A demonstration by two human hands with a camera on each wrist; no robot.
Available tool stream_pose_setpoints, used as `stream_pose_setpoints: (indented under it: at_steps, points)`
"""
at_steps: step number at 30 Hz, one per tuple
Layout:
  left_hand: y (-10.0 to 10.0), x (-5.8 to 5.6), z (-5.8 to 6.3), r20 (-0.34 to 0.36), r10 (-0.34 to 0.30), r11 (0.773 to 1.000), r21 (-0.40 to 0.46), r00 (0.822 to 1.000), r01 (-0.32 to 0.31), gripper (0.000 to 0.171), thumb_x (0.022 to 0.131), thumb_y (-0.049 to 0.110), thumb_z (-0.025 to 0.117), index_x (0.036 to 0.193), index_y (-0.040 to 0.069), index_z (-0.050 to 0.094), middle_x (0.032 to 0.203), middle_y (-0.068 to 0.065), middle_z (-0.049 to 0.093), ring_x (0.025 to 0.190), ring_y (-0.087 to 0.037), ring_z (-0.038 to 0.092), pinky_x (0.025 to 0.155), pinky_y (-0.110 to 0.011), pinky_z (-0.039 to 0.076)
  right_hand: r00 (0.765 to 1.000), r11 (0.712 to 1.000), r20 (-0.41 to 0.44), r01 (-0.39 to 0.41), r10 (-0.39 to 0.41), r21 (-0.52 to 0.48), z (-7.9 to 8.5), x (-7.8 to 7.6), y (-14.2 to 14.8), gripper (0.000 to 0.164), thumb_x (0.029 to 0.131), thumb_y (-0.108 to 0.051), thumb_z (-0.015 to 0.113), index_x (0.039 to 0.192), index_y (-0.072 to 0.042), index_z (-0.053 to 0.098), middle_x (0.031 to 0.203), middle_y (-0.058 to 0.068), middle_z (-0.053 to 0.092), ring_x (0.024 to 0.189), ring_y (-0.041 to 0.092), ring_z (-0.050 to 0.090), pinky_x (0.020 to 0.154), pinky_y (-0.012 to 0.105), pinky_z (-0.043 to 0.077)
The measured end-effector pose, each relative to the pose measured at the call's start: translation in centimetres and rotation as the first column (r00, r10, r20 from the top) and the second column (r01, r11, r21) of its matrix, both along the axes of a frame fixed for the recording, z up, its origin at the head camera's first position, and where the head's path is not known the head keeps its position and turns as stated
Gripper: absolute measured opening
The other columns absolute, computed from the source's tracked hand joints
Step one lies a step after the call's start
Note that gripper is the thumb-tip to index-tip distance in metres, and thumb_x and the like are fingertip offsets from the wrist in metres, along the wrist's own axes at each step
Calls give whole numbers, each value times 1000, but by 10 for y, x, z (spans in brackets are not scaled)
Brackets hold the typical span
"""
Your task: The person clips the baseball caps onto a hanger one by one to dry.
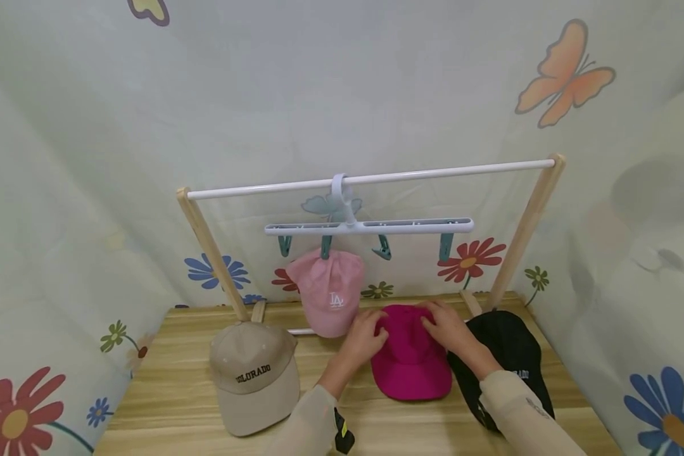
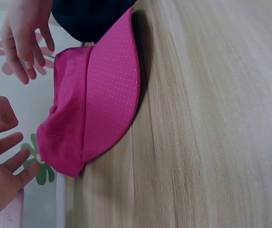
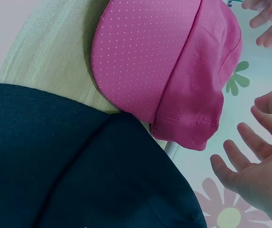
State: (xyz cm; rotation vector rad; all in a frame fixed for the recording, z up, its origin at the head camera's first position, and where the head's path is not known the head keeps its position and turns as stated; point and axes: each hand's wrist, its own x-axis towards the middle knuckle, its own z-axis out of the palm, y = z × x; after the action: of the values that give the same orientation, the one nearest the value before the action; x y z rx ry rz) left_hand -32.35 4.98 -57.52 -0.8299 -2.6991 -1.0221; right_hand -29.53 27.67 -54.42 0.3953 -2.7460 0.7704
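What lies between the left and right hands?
The magenta cap; the head view shows the left hand at its left side and the right hand at its right.

A dotted-brimmed pink cap sits beside a dark cap.

My head camera looked forward and down over the table, far enough back for the whole rack. Both wrist cameras sat close in, rolled sideways opposite ways, facing the magenta cap's brim. All three shared that cap, my left hand and right hand; the black cap crowded the right-wrist view.
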Motion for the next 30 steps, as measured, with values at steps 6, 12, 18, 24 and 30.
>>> stream_pose_setpoints:
  at_steps: [6, 12, 18, 24, 30]
  points:
    - [2, -5, -6, 44, 27, 1000, -2, 999, -27, 37, 93, 10, 65, 129, 8, 66, 133, -9, 61, 126, -33, 55, 108, -44, 44, 999, 1000, 41, 17, -17, 4, -5, -5, 0, 29, 96, -4, 65, 124, 5, 65, 120, 28, 63, 110, 44, 61, 91, 56, 52]
    - [4, -7, -11, 69, 38, 999, 18, 997, -39, 36, 93, 11, 63, 129, 8, 65, 136, -8, 58, 127, -32, 53, 107, -44, 44, 997, 999, 68, 40, -41, 2, -14, -10, 0, 30, 96, -5, 65, 124, 5, 65, 122, 29, 62, 111, 44, 61, 92, 57, 52]
    - [7, -9, -15, 99, 47, 999, 19, 994, -49, 40, 93, 12, 62, 133, 7, 62, 140, -10, 55, 128, -36, 52, 109, -46, 42, 995, 998, 82, 64, -65, 18, -20, -13, -2, 31, 95, -5, 66, 124, 7, 64, 120, 30, 62, 110, 45, 61, 93, 57, 51]
    - [12, -13, -17, 137, 41, 999, 19, 990, -44, 50, 94, 13, 63, 142, 3, 53, 146, -18, 51, 135, -38, 48, 117, -50, 34, 988, 996, 128, 87, -89, 25, -21, -17, -3, 36, 96, -6, 66, 127, 11, 60, 123, 33, 59, 113, 48, 58, 96, 58, 50]
    - [18, -23, -13, 129, 18, 1000, -25, 992, -15, 55, 97, 19, 66, 146, 1, 48, 144, -19, 52, 136, -35, 48, 117, -49, 33, 983, 994, 149, 106, -107, 16, -21, -25, 0, 41, 97, -6, 65, 130, 15, 53, 128, 36, 54, 116, 50, 56, 98, 58, 48]
